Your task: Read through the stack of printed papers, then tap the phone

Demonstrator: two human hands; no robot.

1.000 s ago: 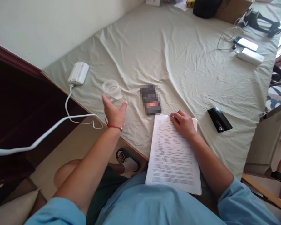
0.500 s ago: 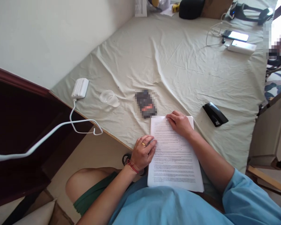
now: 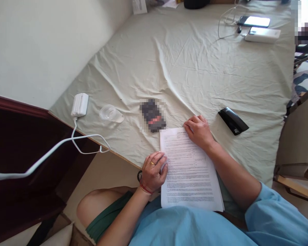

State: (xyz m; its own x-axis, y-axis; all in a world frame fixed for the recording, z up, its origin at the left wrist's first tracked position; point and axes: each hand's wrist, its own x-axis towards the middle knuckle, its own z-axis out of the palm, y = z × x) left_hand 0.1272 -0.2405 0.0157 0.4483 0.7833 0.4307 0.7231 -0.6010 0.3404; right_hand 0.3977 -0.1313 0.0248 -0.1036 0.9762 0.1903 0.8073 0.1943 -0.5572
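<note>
A stack of printed paper sheets (image 3: 188, 174) lies on the cloth-covered table in front of my body, its lower end against my shirt. My left hand (image 3: 154, 171), with a ring and a red wrist string, is closed over the stack's left edge, fingertips on the top sheet. At the upper right corner, my right hand (image 3: 199, 131) has its fingers bent over the edge; its thumb side is against the paper. Just beyond the stack's upper left corner lies a dark blurred item (image 3: 153, 116) with a reddish band. To the right rests a glossy black oblong object (image 3: 233, 121).
A clear plastic cup (image 3: 111, 113) and a white adapter (image 3: 80, 105) with a white cable (image 3: 48, 153) are at the left. At the far right are a phone (image 3: 255, 21) and a white device (image 3: 263, 35). A wall (image 3: 41, 51) borders the table.
The view has tilted down and shifted a little. My right hand has slid outward to the stack's corner, uncovering more of the top sheet. My left hand stays at the left edge.
</note>
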